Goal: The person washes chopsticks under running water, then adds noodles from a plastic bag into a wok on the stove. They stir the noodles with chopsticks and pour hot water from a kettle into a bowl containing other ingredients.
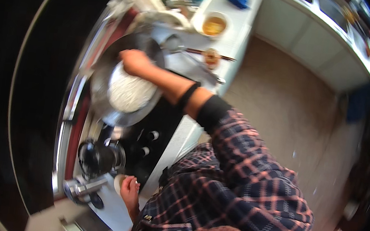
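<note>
My right hand (136,63) is closed in a fist over the rim of a large metal wok (101,83) on the black stove. Inside the wok lies a whitish, bubbly mass (130,90), blurred by motion. Whatever the fist may hold is hidden. Lower in the view, my left hand (129,189) has its fingers curled on a small pale round container (118,183), partly hidden and too blurred to name further. A dark pot (94,157) stands on the stove near that hand.
Past the wok, a counter holds a white bowl of yellow liquid (214,25), a small jar (211,57), a ladle (173,44) and a blue item (238,0). Stove knobs (144,150) line the near side. Across the brown floor (283,114) run white cabinets (314,39).
</note>
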`<state>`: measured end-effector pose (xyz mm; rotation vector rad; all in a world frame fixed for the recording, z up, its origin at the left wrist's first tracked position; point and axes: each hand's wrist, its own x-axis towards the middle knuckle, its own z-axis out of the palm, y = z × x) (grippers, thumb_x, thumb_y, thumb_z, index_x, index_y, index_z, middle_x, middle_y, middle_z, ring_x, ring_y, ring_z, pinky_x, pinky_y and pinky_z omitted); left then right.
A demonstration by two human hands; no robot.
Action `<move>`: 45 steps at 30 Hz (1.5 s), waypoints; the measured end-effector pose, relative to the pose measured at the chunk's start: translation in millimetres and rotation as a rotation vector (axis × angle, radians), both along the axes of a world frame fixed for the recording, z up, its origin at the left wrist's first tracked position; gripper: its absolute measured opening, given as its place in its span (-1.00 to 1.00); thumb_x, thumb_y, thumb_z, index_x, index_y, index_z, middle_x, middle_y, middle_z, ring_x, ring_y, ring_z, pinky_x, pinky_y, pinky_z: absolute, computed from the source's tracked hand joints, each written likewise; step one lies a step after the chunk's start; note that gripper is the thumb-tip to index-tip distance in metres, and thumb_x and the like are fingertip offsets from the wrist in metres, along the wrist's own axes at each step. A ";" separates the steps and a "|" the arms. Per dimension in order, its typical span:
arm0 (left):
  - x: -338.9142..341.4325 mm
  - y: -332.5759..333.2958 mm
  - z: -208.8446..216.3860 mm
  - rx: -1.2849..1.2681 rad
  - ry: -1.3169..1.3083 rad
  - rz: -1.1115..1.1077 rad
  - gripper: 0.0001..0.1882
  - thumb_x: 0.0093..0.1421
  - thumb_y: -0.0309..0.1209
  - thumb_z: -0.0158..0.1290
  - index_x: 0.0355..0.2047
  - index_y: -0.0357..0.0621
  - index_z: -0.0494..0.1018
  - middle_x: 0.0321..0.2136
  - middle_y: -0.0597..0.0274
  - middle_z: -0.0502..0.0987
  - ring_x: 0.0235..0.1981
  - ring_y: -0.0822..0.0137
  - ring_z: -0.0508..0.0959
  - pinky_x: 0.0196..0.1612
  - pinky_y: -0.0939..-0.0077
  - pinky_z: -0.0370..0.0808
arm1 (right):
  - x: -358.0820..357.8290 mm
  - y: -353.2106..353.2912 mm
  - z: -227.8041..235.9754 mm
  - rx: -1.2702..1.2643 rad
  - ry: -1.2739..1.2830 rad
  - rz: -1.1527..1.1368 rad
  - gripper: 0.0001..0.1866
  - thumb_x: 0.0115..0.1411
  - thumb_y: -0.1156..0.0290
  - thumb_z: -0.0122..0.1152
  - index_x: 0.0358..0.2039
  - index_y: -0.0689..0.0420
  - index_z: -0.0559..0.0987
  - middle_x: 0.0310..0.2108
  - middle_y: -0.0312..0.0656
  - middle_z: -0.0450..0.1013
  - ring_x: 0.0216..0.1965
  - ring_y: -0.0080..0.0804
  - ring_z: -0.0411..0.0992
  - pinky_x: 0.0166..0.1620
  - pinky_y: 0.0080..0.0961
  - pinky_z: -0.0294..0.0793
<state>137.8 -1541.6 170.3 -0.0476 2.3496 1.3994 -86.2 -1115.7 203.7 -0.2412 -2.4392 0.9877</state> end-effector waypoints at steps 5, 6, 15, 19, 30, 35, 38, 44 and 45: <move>21.3 -15.4 -24.0 0.101 0.065 0.180 -0.85 0.18 -0.45 0.06 -0.25 -0.22 0.47 -0.42 0.36 0.48 -0.47 0.55 0.44 -0.36 0.68 0.42 | -11.1 -19.7 -34.0 -0.162 -0.150 -0.073 -0.66 0.17 0.19 -0.04 -0.35 0.20 0.58 -0.39 0.13 0.50 -0.29 0.15 0.46 -0.16 -0.11 0.45; 10.6 -17.3 -32.1 0.140 0.103 0.197 -0.86 0.19 -0.45 0.04 -0.26 -0.22 0.47 -0.42 0.36 0.48 -0.47 0.55 0.44 -0.36 0.68 0.42 | -28.3 -16.1 -29.8 -0.277 -0.103 -0.064 -0.67 0.18 0.22 0.00 -0.39 0.24 0.58 -0.52 0.07 0.51 -0.45 0.01 0.52 -0.30 -0.21 0.51; 45.4 -56.2 -65.5 0.234 0.124 0.405 -0.87 0.21 -0.46 -0.01 -0.25 -0.22 0.46 -0.43 0.38 0.47 -0.47 0.56 0.44 -0.37 0.69 0.40 | -66.4 -18.2 -11.8 -1.086 0.167 0.055 -0.73 0.26 0.36 -0.08 -0.38 0.33 0.46 -0.54 -0.05 0.44 -0.60 -0.25 0.50 -0.52 -0.46 0.61; 44.8 -61.0 -68.6 0.261 0.120 0.426 -0.87 0.22 -0.48 -0.02 -0.24 -0.22 0.45 -0.41 0.38 0.47 -0.46 0.57 0.43 -0.35 0.69 0.40 | -69.2 -36.0 -17.9 -0.985 -0.044 0.186 -0.77 0.25 0.40 -0.07 -0.28 0.31 0.47 -0.36 -0.05 0.41 -0.47 -0.23 0.54 -0.42 -0.46 0.62; 40.7 -55.2 -71.9 0.307 0.120 0.403 -0.88 0.23 -0.49 -0.03 -0.25 -0.25 0.43 -0.37 0.36 0.46 -0.41 0.58 0.42 -0.32 0.68 0.41 | -24.0 34.0 -10.6 -0.626 -0.246 0.124 -0.74 0.24 0.34 -0.01 -0.38 0.30 0.52 -0.54 -0.09 0.46 -0.58 -0.33 0.51 -0.50 -0.52 0.60; 37.4 -53.4 -76.4 0.328 0.142 0.356 -0.87 0.22 -0.50 -0.03 -0.24 -0.26 0.43 -0.37 0.35 0.46 -0.40 0.57 0.44 -0.31 0.68 0.42 | 7.1 50.2 16.8 -0.455 -0.308 0.152 -0.69 0.27 0.29 -0.03 -0.46 0.29 0.49 -0.61 -0.11 0.47 -0.63 -0.39 0.51 -0.55 -0.56 0.57; 40.1 -52.5 -79.1 0.334 0.127 0.366 -0.87 0.22 -0.50 -0.03 -0.24 -0.25 0.43 -0.38 0.35 0.46 -0.40 0.57 0.44 -0.31 0.67 0.43 | 19.1 56.7 38.2 -0.422 -0.317 0.162 -0.67 0.28 0.28 -0.03 -0.46 0.31 0.49 -0.62 -0.09 0.48 -0.65 -0.38 0.51 -0.56 -0.55 0.57; 52.6 -55.3 -79.3 0.254 0.142 0.389 -0.87 0.21 -0.50 -0.03 -0.24 -0.25 0.44 -0.39 0.34 0.47 -0.42 0.55 0.45 -0.31 0.68 0.43 | 17.0 61.7 63.8 -0.231 -0.275 0.018 -0.63 0.23 0.19 0.00 -0.42 0.26 0.56 -0.65 -0.13 0.50 -0.64 -0.36 0.53 -0.54 -0.54 0.56; 55.7 -56.1 -79.2 0.254 0.145 0.402 -0.86 0.21 -0.50 -0.03 -0.24 -0.25 0.44 -0.39 0.34 0.47 -0.42 0.55 0.45 -0.31 0.67 0.43 | 14.1 59.7 60.3 -0.211 -0.239 -0.007 -0.64 0.22 0.20 0.00 -0.42 0.26 0.57 -0.66 -0.13 0.49 -0.65 -0.36 0.53 -0.54 -0.53 0.56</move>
